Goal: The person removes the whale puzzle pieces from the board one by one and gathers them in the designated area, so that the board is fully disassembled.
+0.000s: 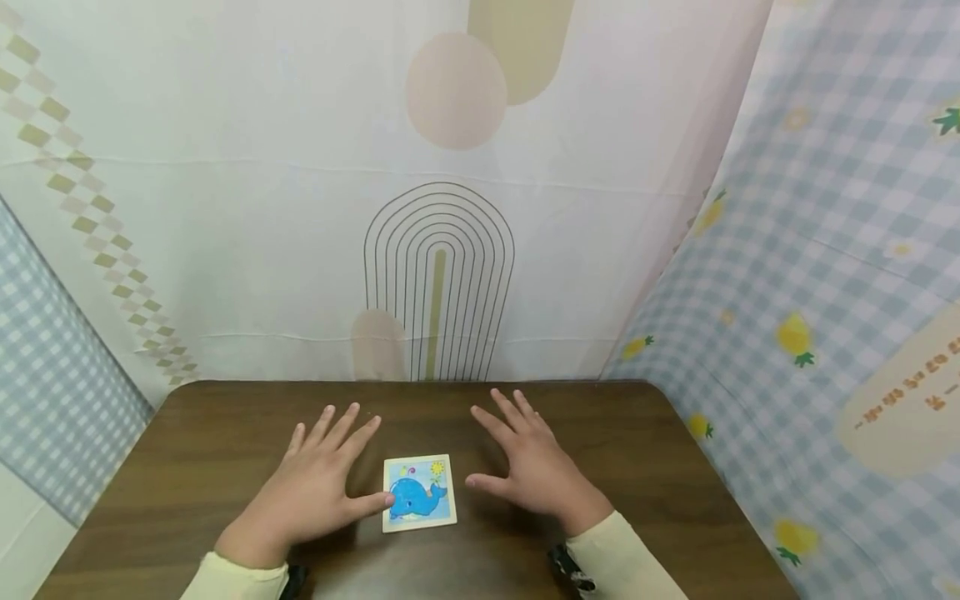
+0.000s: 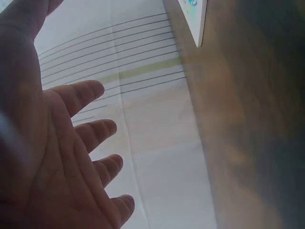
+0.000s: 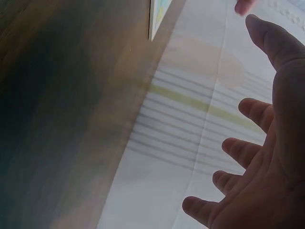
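A square picture puzzle board (image 1: 420, 492) with a blue whale, a yellow sun and a pale border lies flat on the dark wooden table. To its left, my left hand (image 1: 318, 479) hovers palm down with fingers spread, and its thumb tip overlaps the board's left edge in the head view. On the other side, my right hand (image 1: 532, 467) has its fingers spread too, the thumb pointing at the board with a gap between. Both palms hold nothing. In the left wrist view only a corner of the board (image 2: 195, 19) shows; the right wrist view catches another corner (image 3: 156, 19).
The brown table (image 1: 630, 533) has rounded far corners and backs onto a white patterned cloth (image 1: 285, 250). A blue checked cloth with pineapples (image 1: 750, 375) hangs along the right side, and another checked cloth (image 1: 60, 358) hangs at the left.
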Motion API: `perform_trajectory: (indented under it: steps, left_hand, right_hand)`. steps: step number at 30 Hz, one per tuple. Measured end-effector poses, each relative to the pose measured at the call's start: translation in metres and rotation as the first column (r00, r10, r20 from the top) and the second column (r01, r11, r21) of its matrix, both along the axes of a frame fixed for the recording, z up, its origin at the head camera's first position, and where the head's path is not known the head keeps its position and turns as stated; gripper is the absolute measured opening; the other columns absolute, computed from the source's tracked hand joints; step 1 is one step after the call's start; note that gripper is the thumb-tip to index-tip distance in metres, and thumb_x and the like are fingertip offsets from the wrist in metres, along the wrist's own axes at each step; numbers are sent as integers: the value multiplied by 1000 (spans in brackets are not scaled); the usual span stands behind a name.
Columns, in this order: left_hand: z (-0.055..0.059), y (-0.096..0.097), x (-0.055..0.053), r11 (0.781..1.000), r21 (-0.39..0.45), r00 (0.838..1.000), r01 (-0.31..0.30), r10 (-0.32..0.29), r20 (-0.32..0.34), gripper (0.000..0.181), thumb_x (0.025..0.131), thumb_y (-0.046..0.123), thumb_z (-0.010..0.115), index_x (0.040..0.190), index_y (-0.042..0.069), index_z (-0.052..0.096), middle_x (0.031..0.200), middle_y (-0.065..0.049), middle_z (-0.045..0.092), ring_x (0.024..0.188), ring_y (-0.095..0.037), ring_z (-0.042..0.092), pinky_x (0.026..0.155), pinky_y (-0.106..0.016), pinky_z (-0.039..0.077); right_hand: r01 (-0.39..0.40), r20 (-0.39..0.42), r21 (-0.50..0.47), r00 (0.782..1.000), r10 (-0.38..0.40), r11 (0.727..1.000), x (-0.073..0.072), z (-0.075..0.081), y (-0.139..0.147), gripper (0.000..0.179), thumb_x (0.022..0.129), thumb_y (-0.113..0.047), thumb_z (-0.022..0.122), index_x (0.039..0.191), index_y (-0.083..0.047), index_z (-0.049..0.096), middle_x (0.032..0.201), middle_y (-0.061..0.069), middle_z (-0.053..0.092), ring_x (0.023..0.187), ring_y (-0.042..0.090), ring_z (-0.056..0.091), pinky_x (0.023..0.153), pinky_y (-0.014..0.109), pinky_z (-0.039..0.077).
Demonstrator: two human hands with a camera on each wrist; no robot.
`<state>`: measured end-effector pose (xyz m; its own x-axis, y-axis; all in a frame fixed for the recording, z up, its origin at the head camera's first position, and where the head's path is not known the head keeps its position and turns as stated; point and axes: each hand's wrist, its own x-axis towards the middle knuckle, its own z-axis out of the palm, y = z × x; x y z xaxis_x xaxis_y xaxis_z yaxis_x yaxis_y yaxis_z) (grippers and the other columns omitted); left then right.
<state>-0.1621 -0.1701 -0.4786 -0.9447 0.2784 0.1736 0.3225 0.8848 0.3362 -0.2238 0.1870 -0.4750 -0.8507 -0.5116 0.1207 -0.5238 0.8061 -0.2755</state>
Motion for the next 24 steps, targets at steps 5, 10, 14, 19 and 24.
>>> perform_trajectory:
  steps: [5,10,14,19,24]
  left_hand:
    - [-7,8,-1,1000,23,997,12,-14,73,118,82,89,78,175,25,44,185,-18,31,170,-59,22,122,-94,18]
    - [-14,15,-6,999,35,988,8,-13,152,123,79,88,82,176,24,42,186,-19,28,169,-60,22,121,-95,16]
    - [-17,18,-9,999,42,975,3,-12,224,126,77,88,84,177,22,41,186,-21,25,170,-60,19,121,-96,13]
    - [-22,20,-11,999,41,956,3,-15,293,127,77,87,85,177,22,41,186,-22,25,170,-61,18,120,-97,11]
    - [-25,21,-11,999,52,935,-8,-11,355,127,78,86,85,178,23,38,186,-23,24,169,-63,17,116,-99,10]
  right_hand:
    - [-56,8,13,998,56,998,-2,-3,-16,99,96,-74,79,178,-40,35,190,2,21,176,43,16,132,73,33]
    - [-90,23,10,996,90,996,-5,-4,-30,97,97,-76,75,177,-37,38,188,0,27,174,39,25,128,68,43]
    - [-110,47,9,993,109,994,-7,-4,-42,94,98,-75,75,176,-36,41,183,2,36,170,35,34,124,62,50]
    - [-147,75,23,987,145,989,-10,-4,-58,86,100,-70,76,172,-30,49,174,3,48,161,32,46,120,56,55]
    - [-152,96,48,984,147,987,-13,-6,-73,78,101,-67,76,165,-26,59,161,1,59,147,27,55,114,49,60]
